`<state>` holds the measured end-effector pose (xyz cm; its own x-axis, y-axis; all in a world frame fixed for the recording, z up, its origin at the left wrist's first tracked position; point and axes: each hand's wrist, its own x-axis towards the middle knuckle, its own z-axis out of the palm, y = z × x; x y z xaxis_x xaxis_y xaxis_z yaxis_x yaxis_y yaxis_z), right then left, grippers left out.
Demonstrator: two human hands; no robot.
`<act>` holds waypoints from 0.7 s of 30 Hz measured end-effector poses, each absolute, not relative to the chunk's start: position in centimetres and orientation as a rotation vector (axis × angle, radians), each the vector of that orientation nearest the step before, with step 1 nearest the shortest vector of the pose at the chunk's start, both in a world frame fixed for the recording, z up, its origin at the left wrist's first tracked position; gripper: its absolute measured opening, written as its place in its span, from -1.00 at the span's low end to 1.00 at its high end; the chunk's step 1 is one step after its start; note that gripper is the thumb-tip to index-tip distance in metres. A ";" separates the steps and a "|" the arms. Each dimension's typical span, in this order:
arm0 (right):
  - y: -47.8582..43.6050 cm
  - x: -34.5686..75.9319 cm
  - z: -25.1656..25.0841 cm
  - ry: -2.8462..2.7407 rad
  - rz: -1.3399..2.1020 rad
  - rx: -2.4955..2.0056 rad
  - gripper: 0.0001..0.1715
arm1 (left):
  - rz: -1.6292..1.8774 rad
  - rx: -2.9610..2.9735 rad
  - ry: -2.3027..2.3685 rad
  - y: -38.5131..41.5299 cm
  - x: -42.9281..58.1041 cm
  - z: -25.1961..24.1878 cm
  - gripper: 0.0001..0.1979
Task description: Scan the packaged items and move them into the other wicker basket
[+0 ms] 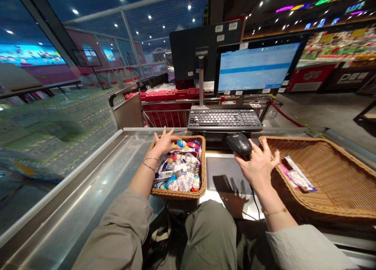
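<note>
Left hand (pixel 166 142): open, fingers spread wide, palm down, held at the near-left rim of a wicker basket (pixel 179 195), with the goods just beside the fingertips. Two thin bracelets (pixel 150 163) sit on that wrist. Right hand (pixel 258 164): raised, holding a black corded barcode scanner (pixel 239 144) at the thumb side, with the fingers fanned upward and the scanner's lower part partly hidden by the hand. A thin gold chain (pixel 274 212) circles that wrist. Wicker basket, under and ahead of the left hand: full to the rim with small packaged goods (pixel 179 170), a mixed heap of foil packets, small bottles and red, blue and white wrappers, too jumbled to count. Second wicker basket (pixel 335 172), wider and tilted, to the right of the right hand: holds a few flat packets (pixel 296 175) lying together near its left side. Between the baskets and below the scanner: a dark flat scanning pad (pixel 226 176) set in a pale counter. Left of the left hand: a steel checkout belt (pixel 88 195). Ahead of both hands: a black keyboard (pixel 225 120) and a lit monitor (pixel 258 64), with a red-and-steel shopping cart (pixel 164 109) beyond. Far left, past the glass: shrink-wrapped cases of bottled water (pixel 55 133). Nearest the camera: khaki sleeves (pixel 117 231) and trousers (pixel 210 234).
</note>
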<state>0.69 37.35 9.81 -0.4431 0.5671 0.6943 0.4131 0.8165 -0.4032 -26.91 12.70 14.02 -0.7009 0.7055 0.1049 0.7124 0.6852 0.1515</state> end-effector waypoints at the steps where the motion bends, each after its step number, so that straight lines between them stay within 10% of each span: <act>1: 37.4 0.7 9.8 -2.097 0.217 -0.719 -0.54 | -0.236 -1.240 -2.856 12.6 -27.3 14.1 -0.57; 21: 37.6 1.0 9.6 -2.093 0.211 -0.713 -0.55 | -0.134 -1.440 -3.080 13.0 -28.4 13.0 -0.67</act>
